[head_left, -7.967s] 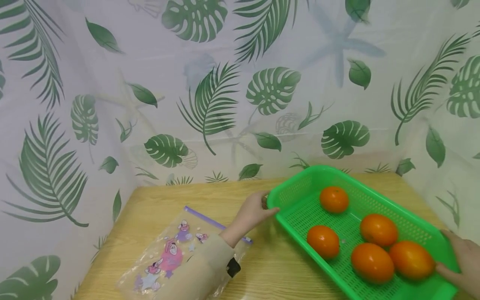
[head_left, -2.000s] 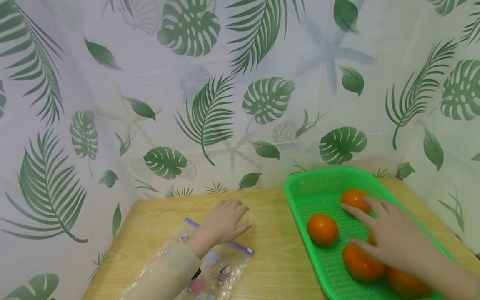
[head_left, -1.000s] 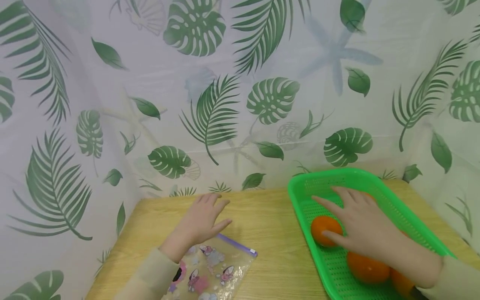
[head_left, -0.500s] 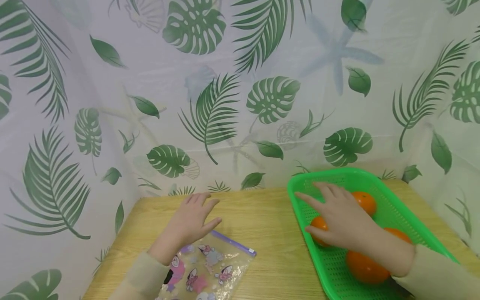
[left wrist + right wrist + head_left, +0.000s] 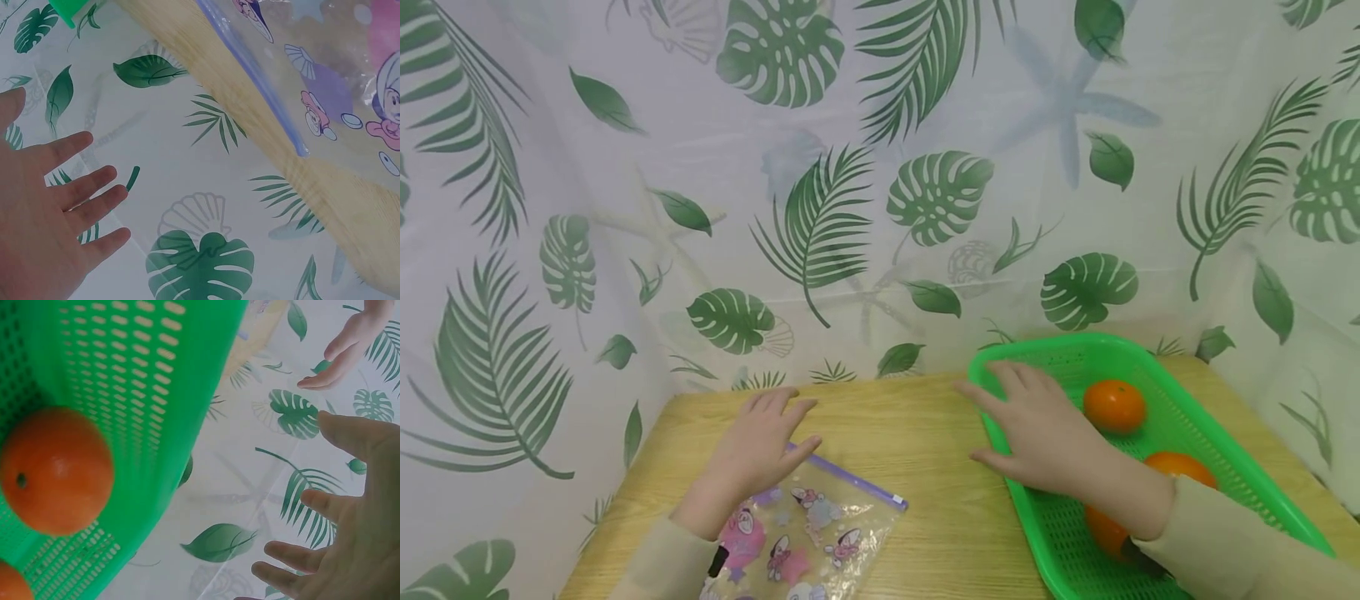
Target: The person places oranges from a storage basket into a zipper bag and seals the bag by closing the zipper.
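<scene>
My left hand (image 5: 748, 454) is above a clear zip bag (image 5: 805, 533) with a purple slider strip and pink cartoon prints, which lies on the table. Its fingers are spread and hold nothing; in the left wrist view the palm of the left hand (image 5: 50, 212) shows bare. My right hand (image 5: 1052, 437), fingers loosely spread, hovers over the left rim of a green plastic basket (image 5: 1037, 533). Oranges lie in the basket, among them one orange (image 5: 1115, 406) near the back; the right hand and forearm hide others. In the right wrist view, the right hand (image 5: 362, 506) holds nothing.
The wooden table (image 5: 917, 417) runs between bag and basket. A white leaf-printed cloth (image 5: 865, 208) stands behind the table and along both sides. The basket sits near the table's right back corner.
Earlier both hands gripped the basket, which has since turned and come to rest further right. Both hands let go; the right has moved left across the oranges, the left further left over the bag.
</scene>
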`<state>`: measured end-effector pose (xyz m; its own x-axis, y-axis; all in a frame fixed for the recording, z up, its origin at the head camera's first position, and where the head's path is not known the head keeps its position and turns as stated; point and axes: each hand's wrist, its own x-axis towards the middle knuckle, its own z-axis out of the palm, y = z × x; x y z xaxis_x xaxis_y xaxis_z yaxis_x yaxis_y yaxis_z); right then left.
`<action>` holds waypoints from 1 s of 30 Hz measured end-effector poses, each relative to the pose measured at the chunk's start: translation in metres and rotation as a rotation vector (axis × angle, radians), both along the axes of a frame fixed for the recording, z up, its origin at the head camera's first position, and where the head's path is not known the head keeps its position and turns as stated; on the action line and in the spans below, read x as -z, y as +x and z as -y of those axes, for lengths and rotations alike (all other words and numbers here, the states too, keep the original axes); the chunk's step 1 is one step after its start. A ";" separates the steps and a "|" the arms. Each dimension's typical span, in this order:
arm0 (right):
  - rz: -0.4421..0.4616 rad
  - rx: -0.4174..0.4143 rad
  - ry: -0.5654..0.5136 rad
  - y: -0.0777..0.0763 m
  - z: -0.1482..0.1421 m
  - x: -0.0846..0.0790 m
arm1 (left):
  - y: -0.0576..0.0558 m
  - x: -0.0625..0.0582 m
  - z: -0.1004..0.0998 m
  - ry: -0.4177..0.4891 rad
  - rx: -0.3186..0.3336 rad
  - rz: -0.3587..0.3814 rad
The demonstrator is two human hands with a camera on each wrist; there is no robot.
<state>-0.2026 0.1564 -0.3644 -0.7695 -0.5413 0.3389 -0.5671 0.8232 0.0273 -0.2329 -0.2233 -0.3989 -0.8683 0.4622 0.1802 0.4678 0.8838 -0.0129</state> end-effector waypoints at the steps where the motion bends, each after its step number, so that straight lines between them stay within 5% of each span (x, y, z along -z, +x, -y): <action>1: 0.002 -0.003 0.000 0.000 0.003 0.000 | 0.001 0.000 0.001 0.002 -0.001 -0.001; 30: 0.189 -0.027 0.027 -0.008 0.067 0.003 | 0.029 0.015 0.024 0.018 -0.059 0.012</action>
<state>-0.2109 0.0892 -0.3676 -0.8030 -0.5697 0.1747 -0.5862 0.8079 -0.0600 -0.2040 -0.2476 -0.4142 -0.8961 0.4069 0.1774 0.4149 0.9098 0.0087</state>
